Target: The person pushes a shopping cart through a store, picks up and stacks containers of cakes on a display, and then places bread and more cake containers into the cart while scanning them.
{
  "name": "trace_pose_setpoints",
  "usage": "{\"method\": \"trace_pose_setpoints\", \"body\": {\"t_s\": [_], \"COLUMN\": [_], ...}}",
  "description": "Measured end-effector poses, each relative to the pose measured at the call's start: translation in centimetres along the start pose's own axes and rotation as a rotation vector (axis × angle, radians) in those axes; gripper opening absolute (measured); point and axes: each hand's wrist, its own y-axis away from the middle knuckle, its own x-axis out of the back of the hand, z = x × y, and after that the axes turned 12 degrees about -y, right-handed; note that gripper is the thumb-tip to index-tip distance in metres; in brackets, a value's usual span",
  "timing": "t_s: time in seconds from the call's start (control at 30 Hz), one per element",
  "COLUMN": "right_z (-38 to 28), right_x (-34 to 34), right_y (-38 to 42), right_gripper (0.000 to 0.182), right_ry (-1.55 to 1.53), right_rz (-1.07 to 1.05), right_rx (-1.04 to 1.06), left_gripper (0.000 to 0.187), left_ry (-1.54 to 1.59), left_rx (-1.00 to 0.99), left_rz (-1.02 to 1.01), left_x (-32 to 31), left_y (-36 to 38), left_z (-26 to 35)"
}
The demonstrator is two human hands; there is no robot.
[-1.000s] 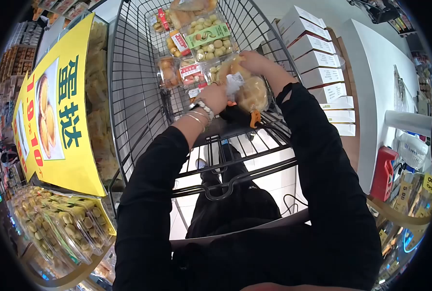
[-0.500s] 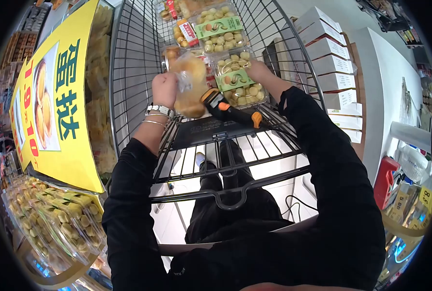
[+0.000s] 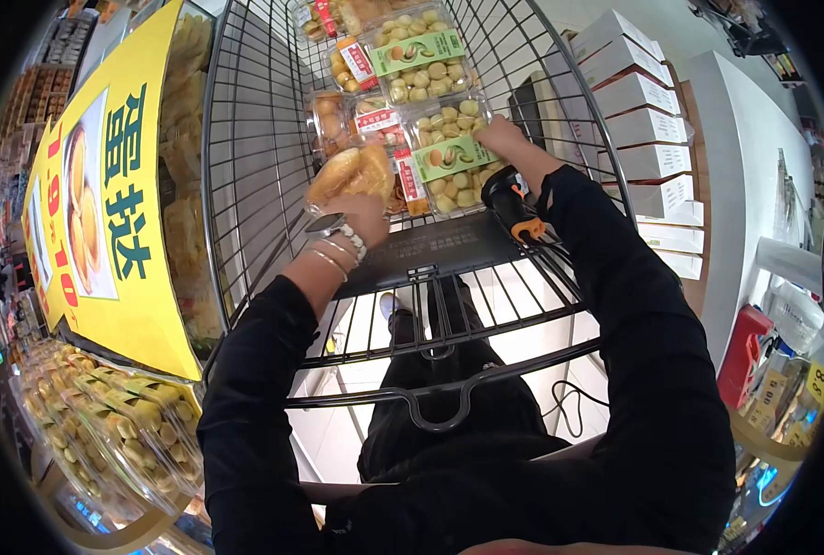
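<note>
In the shopping cart, my left hand is closed at the near end of a clear bag of bread rolls; its fingertips are partly hidden. My right hand is curled against the right edge of a clear box of small round biscuits with a green label. Below my right wrist lies a black and orange handheld scanner. Beyond the near box is another green-labelled box of biscuits. Red-and-white labelled packs sit to their left.
A yellow price sign stands left of the cart, above stacked clear boxes of pastries. White cartons line the right side by a white counter. The cart handle crosses in front of me.
My left hand has moved nearer to me, and the bread bag has shifted left, uncovering the labelled packs. The scanner has moved right, below my right wrist. My right hand stays by the biscuit box.
</note>
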Motion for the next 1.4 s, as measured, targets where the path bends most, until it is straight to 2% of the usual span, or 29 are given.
{"method": "trace_pose_setpoints", "body": {"t_s": [0.07, 0.1, 0.17, 0.23, 0.3, 0.33, 0.37, 0.4, 0.47, 0.5, 0.57, 0.67, 0.77, 0.8, 0.87, 0.97, 1.03, 1.1, 1.13, 1.17, 1.23, 1.27, 1.3, 1.37, 1.4], "right_z": [0.7, 1.0, 1.5, 1.4, 1.9, 2.7, 3.4, 3.1, 2.1, 1.9, 1.3, 1.5, 0.8, 0.5, 0.0, -1.9, -3.3, -4.8, -5.4, -6.2, -7.3, -7.7, -7.8, -7.7, -7.3], "right_x": [0.0, -0.1, -0.3, 0.3, -0.4, -1.5, -2.4, -2.3, -1.6, -1.3, -0.8, -0.7, -0.2, 0.0, 0.6, 2.4, 3.8, 4.8, 5.0, 5.1, 5.0, 4.9, 4.8, 4.1, 3.0], "right_y": [-0.7, -1.1, -1.8, -1.6, -1.8, -2.4, -3.1, -2.5, -0.4, -0.1, 0.7, 0.2, 1.1, 1.2, 1.6, 2.3, 3.0, 3.1, 3.5, 3.8, 4.0, 4.2, 4.0, 2.8, 2.2], "right_gripper": [0.062, 0.062, 0.062, 0.064, 0.066, 0.063, 0.059, 0.059, 0.048, 0.048, 0.033, 0.025, 0.026, 0.026, 0.024, 0.025, 0.026, 0.026, 0.019, 0.019, 0.013, 0.018, 0.018, 0.032, 0.045], "right_ry": [-0.238, -0.227, -0.258, -0.218, -0.182, -0.269, -0.354, -0.351, -0.613, -0.610, -0.800, -0.812, -0.854, -0.853, -0.857, -0.781, -0.834, -0.983, -1.064, -1.064, -1.233, -1.265, -1.267, -1.413, -1.290], "right_rz": [-0.073, -0.068, -0.082, -0.107, -0.139, -0.029, 0.081, 0.080, 0.046, 0.044, -0.058, -0.133, -0.192, -0.188, -0.330, -0.427, -0.475, -0.583, -0.591, -0.592, -0.548, -0.538, -0.537, -0.421, -0.220], "right_rx": [0.018, 0.018, 0.107, 0.099, 0.093, 0.128, 0.165, 0.167, 0.098, 0.097, 0.092, 0.184, 0.219, 0.223, 0.336, 0.435, 0.454, 0.475, 0.416, 0.416, 0.467, 0.505, 0.504, 0.372, 0.349], "left_gripper": [0.035, 0.035, 0.039, 0.042, 0.042, 0.044, 0.044, 0.046, 0.048, 0.050, 0.053, 0.056, 0.062, 0.066, 0.069, 0.073, 0.069, 0.071, 0.073, 0.073, 0.062, 0.051, 0.051, 0.046, 0.051], "left_ry": [0.157, 0.167, 0.476, 0.579, 0.812, 0.875, 0.877, 0.942, 1.006, 1.043, 1.082, 1.146, 1.232, 1.241, 1.252, 1.355, 1.402, 1.498, 1.597, 1.597, 1.911, 1.922, 1.920, 1.905, 1.821], "left_rx": [-0.021, -0.023, -0.025, -0.033, 0.006, 0.017, 0.018, 0.047, 0.077, 0.086, 0.095, 0.124, 0.109, 0.125, 0.141, 0.154, 0.075, 0.037, -0.003, -0.002, 0.012, 0.030, 0.030, -0.009, 0.040], "left_rz": [0.013, 0.018, 0.088, 0.069, 0.048, -0.108, -0.106, -0.129, -0.153, -0.171, -0.188, -0.216, -0.208, -0.184, -0.157, -0.089, 0.102, 0.126, 0.143, 0.144, 0.295, 0.380, 0.378, 0.547, 0.691], "left_x": [0.6, -0.1, -2.4, -4.2, -6.2, -6.8, -7.4, -7.5, -7.5, -7.4, -7.1, -6.5, -6.0, -6.2, -6.6, -6.3, -4.9, -3.4, -2.8, -2.2, -0.5, 0.5, 1.0, 1.6, 1.6], "left_y": [-1.2, -2.2, -4.2, -4.6, -4.7, -5.2, -5.7, -5.8, -5.8, -5.8, -5.7, -5.6, -5.4, -5.5, -5.5, -5.5, -4.6, -4.0, -3.7, -3.5, -3.1, -2.8, -3.0, -3.5, -3.3], "left_z": [1.2, 1.3, 1.5, 0.9, 0.2, -0.2, -0.3, -0.3, -0.2, -0.1, 0.2, 0.4, 0.5, 0.4, 0.4, 0.5, 0.3, -0.1, -0.2, -0.2, -0.4, -0.9, -1.6, -3.0, -3.1]}}
